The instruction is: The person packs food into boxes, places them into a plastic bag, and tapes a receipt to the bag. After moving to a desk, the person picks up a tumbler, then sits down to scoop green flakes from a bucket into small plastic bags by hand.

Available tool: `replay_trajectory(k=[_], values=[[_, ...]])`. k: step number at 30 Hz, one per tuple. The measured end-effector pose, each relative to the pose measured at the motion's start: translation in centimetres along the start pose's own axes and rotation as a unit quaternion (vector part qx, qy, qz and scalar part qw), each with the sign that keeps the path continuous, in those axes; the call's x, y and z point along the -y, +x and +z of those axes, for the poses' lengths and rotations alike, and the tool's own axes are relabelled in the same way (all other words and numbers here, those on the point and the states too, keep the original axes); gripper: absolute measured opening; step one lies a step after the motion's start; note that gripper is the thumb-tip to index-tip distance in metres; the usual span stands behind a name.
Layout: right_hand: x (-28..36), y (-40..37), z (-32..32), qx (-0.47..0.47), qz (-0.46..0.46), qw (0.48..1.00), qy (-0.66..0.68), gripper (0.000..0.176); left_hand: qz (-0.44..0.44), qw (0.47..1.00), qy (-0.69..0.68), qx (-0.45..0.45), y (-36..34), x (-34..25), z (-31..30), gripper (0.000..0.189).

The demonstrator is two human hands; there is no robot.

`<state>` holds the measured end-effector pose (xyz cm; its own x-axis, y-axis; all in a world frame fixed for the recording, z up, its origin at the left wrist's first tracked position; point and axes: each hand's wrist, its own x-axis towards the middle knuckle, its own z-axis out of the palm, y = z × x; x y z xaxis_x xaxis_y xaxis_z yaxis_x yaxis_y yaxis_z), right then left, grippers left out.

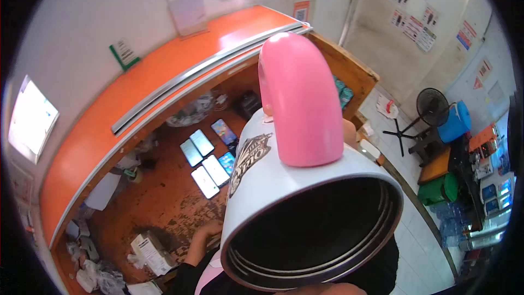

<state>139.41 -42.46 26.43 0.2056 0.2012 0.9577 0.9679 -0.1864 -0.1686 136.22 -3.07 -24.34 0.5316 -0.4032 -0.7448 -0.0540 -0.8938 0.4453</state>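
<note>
Behind a view-blocking white mug (305, 167) lie phones (216, 170); whether the half-hidden fingers (349, 133) pinch it, I cannot tell.

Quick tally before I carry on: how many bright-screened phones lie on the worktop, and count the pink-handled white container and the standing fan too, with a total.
Bright-screened phones: 6
Pink-handled white container: 1
Standing fan: 1
Total: 8
</note>
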Motion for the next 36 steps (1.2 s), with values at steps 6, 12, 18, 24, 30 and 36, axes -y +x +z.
replay_trajectory(k=[6, 12, 18, 24, 30, 36], values=[[-0.1, -0.1, -6.4, 0.007, -0.066, 0.995, -0.077, 0.066, -0.113, 0.989, -0.086, -0.045, -1.5, 1.8, 10.0, 0.052], [-0.7, 0.3, -11.2, 0.045, -0.101, 0.981, -0.162, 0.061, -0.166, 0.974, -0.107, -0.113, -3.2, 0.3, 11.8, 0.052], [-0.3, 1.0, -13.6, 0.022, -0.108, 0.978, -0.176, 0.061, -0.168, 0.97, -0.102, -0.146, -2.3, -1.3, 11.5, 0.052], [0.0, 1.6, -15.0, 0.01, -0.119, 0.975, -0.185, 0.061, -0.168, 0.966, -0.101, -0.166, -1.3, -1.5, 12.0, 0.052], [-0.4, 2.4, -14.7, 0.013, -0.127, 0.976, -0.177, 0.061, -0.17, 0.962, -0.11, -0.181, -1.4, -2.5, 11.8, 0.052], [-1.2, 2.4, -14.0, 0.012, -0.126, 0.977, -0.169, 0.062, -0.172, 0.959, -0.117, -0.192, -1.7, -2.4, 12.4, 0.053]])
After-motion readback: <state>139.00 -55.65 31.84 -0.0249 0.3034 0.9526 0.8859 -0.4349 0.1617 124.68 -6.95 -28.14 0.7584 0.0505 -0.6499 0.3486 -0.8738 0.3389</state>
